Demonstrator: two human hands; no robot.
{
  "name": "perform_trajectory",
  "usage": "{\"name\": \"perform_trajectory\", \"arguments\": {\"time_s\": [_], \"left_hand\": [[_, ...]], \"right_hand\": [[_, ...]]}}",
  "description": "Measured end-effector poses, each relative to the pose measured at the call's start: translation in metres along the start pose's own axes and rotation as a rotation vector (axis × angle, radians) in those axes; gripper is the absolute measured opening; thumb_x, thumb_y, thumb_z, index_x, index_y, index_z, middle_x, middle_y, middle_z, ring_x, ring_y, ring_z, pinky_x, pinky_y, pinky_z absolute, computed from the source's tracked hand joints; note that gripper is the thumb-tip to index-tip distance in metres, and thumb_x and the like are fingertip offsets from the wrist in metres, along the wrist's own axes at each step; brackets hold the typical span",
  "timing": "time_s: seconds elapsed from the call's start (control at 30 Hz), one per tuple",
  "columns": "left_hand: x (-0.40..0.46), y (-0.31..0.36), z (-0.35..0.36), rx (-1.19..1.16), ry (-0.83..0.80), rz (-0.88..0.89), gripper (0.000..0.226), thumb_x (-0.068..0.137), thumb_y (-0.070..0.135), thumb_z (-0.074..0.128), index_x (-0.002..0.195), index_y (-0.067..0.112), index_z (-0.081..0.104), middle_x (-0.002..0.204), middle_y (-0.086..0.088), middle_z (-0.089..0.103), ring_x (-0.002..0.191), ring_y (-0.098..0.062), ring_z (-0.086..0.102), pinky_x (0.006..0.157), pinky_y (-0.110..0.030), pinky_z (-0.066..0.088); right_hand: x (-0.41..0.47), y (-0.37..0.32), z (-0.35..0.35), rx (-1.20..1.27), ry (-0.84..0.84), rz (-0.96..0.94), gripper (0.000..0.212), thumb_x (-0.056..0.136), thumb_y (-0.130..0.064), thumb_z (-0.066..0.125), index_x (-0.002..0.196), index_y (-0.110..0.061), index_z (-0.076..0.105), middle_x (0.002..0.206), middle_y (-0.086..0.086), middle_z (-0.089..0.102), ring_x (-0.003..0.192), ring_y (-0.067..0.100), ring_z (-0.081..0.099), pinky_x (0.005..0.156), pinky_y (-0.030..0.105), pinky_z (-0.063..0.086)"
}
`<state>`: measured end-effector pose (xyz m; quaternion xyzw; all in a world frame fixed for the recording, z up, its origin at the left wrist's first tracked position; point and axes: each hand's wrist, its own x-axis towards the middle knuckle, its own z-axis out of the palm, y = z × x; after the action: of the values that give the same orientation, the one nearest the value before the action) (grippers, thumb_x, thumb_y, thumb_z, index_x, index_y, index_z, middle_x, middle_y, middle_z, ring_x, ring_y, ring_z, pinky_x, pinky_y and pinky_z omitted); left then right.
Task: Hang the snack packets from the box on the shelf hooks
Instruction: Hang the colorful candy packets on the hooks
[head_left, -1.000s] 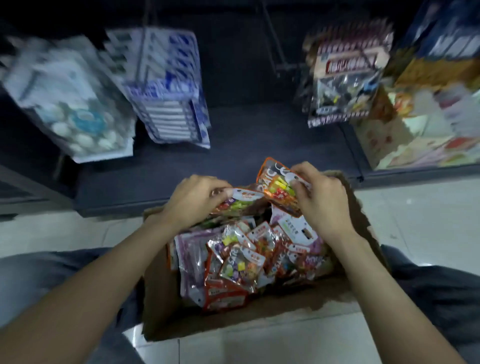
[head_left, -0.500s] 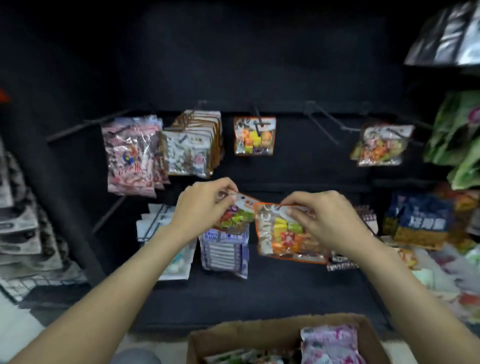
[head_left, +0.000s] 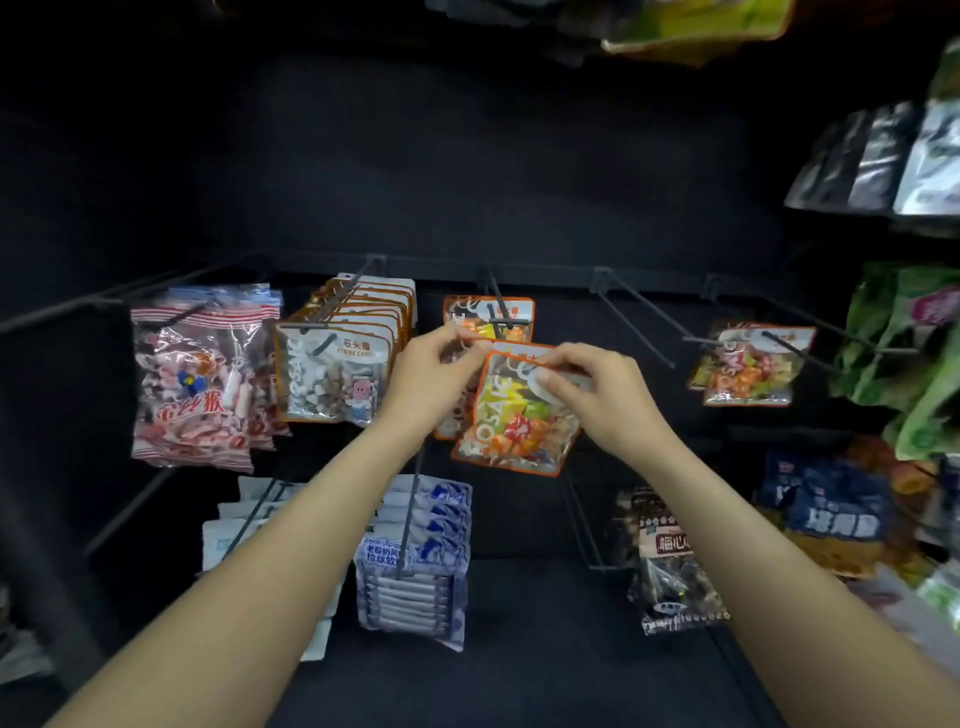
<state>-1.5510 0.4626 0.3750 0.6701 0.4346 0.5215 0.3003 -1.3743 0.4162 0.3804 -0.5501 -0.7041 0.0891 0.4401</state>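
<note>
My right hand (head_left: 597, 395) pinches the top of an orange-edged packet of coloured sweets (head_left: 514, 426), held tilted just below the middle shelf hook (head_left: 501, 306). My left hand (head_left: 431, 379) pinches the top of a second packet, mostly hidden behind the hand and the first packet. One matching packet (head_left: 467, 312) hangs at the back of that hook. The box is out of view.
On the same rail hang pink-and-white sweets (head_left: 197, 374), a row of stone-candy packets (head_left: 337, 374) and orange packets (head_left: 748, 369) at right. A bare hook (head_left: 639, 322) lies between. Blue-white packets (head_left: 415, 561) and dark packets (head_left: 670, 561) hang lower.
Both hands rose from the box up to the middle hook, carrying a packet each. The view tilted up, so the box dropped out of sight.
</note>
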Motion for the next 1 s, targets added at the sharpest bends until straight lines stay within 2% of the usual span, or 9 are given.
{"name": "perform_trajectory", "arguments": {"time_s": [0.13, 0.33, 0.43, 0.6, 0.67, 0.73, 0.8, 0.93, 1.0], "left_hand": [[0.011, -0.005, 0.015, -0.039, 0.075, 0.003, 0.008, 0.092, 0.026, 0.058, 0.095, 0.025, 0.065, 0.098, 0.007, 0.067, 0.096, -0.01, 0.061, 0.089, -0.034, 0.05], [0.019, -0.021, 0.012, -0.023, 0.096, 0.056, 0.008, 0.092, 0.025, 0.059, 0.095, 0.028, 0.066, 0.089, 0.016, 0.066, 0.088, 0.0, 0.061, 0.075, -0.019, 0.048], [0.029, -0.028, 0.013, 0.137, 0.096, 0.097, 0.008, 0.092, 0.03, 0.06, 0.095, 0.027, 0.067, 0.08, 0.019, 0.062, 0.079, 0.0, 0.058, 0.064, -0.014, 0.042], [0.066, -0.036, 0.021, 0.385, 0.195, 0.131, 0.019, 0.091, 0.031, 0.06, 0.105, 0.021, 0.07, 0.088, 0.01, 0.064, 0.079, -0.006, 0.055, 0.056, -0.013, 0.033], [0.08, -0.04, 0.027, 0.436, 0.206, 0.119, 0.022, 0.092, 0.031, 0.059, 0.109, 0.02, 0.068, 0.099, 0.004, 0.069, 0.086, -0.011, 0.061, 0.063, -0.018, 0.038], [0.094, -0.043, 0.031, 0.441, 0.205, 0.077, 0.021, 0.091, 0.03, 0.06, 0.109, 0.021, 0.066, 0.104, 0.002, 0.069, 0.094, -0.015, 0.062, 0.07, -0.024, 0.043], [0.101, -0.043, 0.033, 0.39, 0.215, 0.068, 0.021, 0.09, 0.029, 0.062, 0.11, 0.021, 0.064, 0.11, 0.001, 0.066, 0.1, -0.015, 0.061, 0.079, -0.027, 0.047], [0.072, -0.025, 0.017, 0.18, 0.263, 0.177, 0.016, 0.095, 0.025, 0.053, 0.108, 0.022, 0.062, 0.112, 0.002, 0.061, 0.103, -0.01, 0.054, 0.086, -0.022, 0.041], [0.053, -0.015, 0.003, 0.066, 0.139, 0.178, 0.016, 0.096, 0.029, 0.05, 0.094, 0.026, 0.065, 0.101, 0.006, 0.066, 0.096, -0.009, 0.059, 0.084, -0.026, 0.044]], "right_hand": [[0.014, 0.006, 0.006, 0.038, 0.018, 0.008, 0.009, 0.092, -0.019, 0.06, 0.087, -0.026, 0.06, 0.096, -0.006, 0.063, 0.092, 0.009, 0.059, 0.077, 0.024, 0.044], [0.022, 0.014, 0.017, -0.02, 0.0, 0.012, 0.005, 0.094, -0.021, 0.057, 0.091, -0.025, 0.059, 0.1, -0.004, 0.064, 0.096, 0.012, 0.059, 0.079, 0.028, 0.046], [0.025, 0.019, 0.023, -0.163, 0.03, 0.0, 0.011, 0.094, -0.026, 0.057, 0.1, -0.021, 0.064, 0.102, -0.006, 0.06, 0.098, 0.014, 0.058, 0.079, 0.032, 0.045], [0.026, 0.031, 0.03, -0.404, 0.097, -0.159, 0.012, 0.089, -0.025, 0.064, 0.095, -0.016, 0.069, 0.134, -0.001, 0.043, 0.115, 0.017, 0.043, 0.072, 0.033, 0.045], [0.027, 0.036, 0.03, -0.47, 0.102, -0.22, 0.011, 0.088, -0.025, 0.065, 0.094, -0.016, 0.07, 0.126, 0.0, 0.051, 0.111, 0.02, 0.048, 0.07, 0.031, 0.042], [0.031, 0.035, 0.028, -0.426, 0.095, -0.282, 0.01, 0.089, -0.024, 0.064, 0.094, -0.018, 0.071, 0.101, -0.003, 0.063, 0.093, 0.021, 0.058, 0.07, 0.03, 0.038], [0.035, 0.026, 0.027, -0.358, 0.081, -0.331, 0.008, 0.089, -0.022, 0.063, 0.092, -0.019, 0.07, 0.085, -0.009, 0.064, 0.082, 0.017, 0.062, 0.068, 0.029, 0.037], [0.035, 0.011, 0.031, -0.188, 0.086, -0.292, 0.008, 0.086, -0.023, 0.068, 0.092, -0.02, 0.073, 0.086, -0.011, 0.068, 0.083, 0.009, 0.064, 0.071, 0.03, 0.048], [0.034, 0.009, 0.034, -0.121, 0.093, -0.218, 0.007, 0.084, -0.023, 0.071, 0.09, -0.021, 0.074, 0.086, -0.014, 0.068, 0.084, 0.004, 0.063, 0.074, 0.027, 0.05]]}}
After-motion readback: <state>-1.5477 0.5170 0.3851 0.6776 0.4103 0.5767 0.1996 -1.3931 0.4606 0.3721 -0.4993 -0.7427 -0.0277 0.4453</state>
